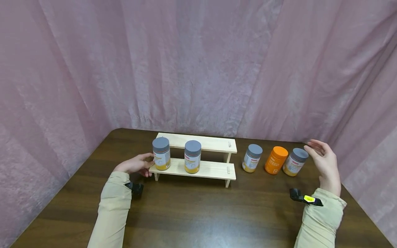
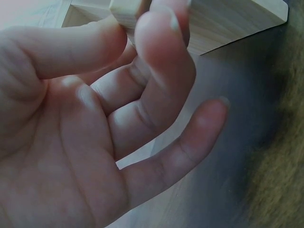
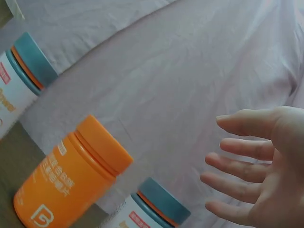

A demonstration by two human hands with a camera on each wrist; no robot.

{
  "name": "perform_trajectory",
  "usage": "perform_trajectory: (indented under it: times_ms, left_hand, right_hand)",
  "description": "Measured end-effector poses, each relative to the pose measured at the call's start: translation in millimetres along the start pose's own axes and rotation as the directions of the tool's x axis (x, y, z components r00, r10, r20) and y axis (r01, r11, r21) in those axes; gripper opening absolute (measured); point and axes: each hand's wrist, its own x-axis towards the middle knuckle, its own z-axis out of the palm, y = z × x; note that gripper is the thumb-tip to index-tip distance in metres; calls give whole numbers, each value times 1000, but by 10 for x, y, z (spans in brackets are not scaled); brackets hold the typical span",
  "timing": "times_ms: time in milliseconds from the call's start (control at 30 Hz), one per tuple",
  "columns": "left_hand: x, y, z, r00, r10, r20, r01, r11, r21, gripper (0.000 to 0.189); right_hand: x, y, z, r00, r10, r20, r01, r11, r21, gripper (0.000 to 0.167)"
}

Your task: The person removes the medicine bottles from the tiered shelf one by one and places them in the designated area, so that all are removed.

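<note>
My left hand (image 1: 135, 165) pinches the left end of the lower step of a two-step wooden shelf (image 1: 214, 169). In the left wrist view, the thumb and bent fingers (image 2: 164, 61) meet at the pale wood edge (image 2: 127, 10). Two grey-lidded supplement jars (image 1: 161, 155) (image 1: 192, 158) stand on that lower step, one close to the left hand. My right hand (image 1: 326, 167) is held beside the rightmost grey-lidded jar (image 1: 294, 163), its fingers apart and relaxed. No jar is in its grasp. An orange jar (image 3: 71, 178) stands just left of that jar.
Another grey-lidded jar (image 1: 252, 159) stands on the brown table (image 1: 198, 210), between the shelf and the orange jar. The upper step (image 1: 204, 142) of the shelf is behind the two jars. A pink curtain (image 1: 198, 69) hangs behind the table and along its sides.
</note>
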Motion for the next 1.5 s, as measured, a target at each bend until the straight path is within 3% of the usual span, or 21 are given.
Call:
perform_trajectory:
  times_ms: [133, 267, 400, 500, 600, 900, 1067, 1333, 1500]
  left_hand:
    - [0, -3, -1, 1000, 1, -1, -1, 1000, -1, 50]
    - [-8, 3, 0, 1000, 4, 2, -4, 1000, -3, 50]
    - [-13, 2, 8, 1000, 7, 1, -7, 1000, -9, 49]
    - [-14, 5, 17, 1000, 10, 2, -10, 1000, -11, 50]
    - [-14, 6, 22, 1000, 8, 4, -8, 1000, -16, 51]
    - [-27, 6, 27, 1000, 6, -8, -6, 1000, -7, 53]
    - [-46, 26, 35, 1000, 10, -18, -10, 1000, 1, 52]
    - [-28, 1, 36, 999, 20, -25, -20, 1000, -1, 50]
    - [-25, -11, 22, 1000, 23, -16, -23, 1000, 14, 50]
  right_hand:
    - [-10, -48, 74, 999, -46, 18, 44, 996, 80, 20]
    - [-8, -91, 156, 998, -53, 46, 48, 995, 93, 15]
    - [-10, -164, 265, 992, -99, 79, 101, 995, -22, 15]
    - [-24, -241, 346, 986, -122, 118, 139, 979, -151, 10]
    - [-50, -312, 435, 976, -132, 172, 168, 962, -215, 14]
    - [-128, -424, 786, 940, -165, 300, 231, 952, -199, 29]
    - [-142, -447, 1004, 912, -211, 352, 307, 920, -244, 36]
    - [-221, -487, 1316, 872, -199, 447, 338, 906, -256, 36]
    - [-268, -466, 1488, 839, -239, 489, 392, 889, -238, 31]
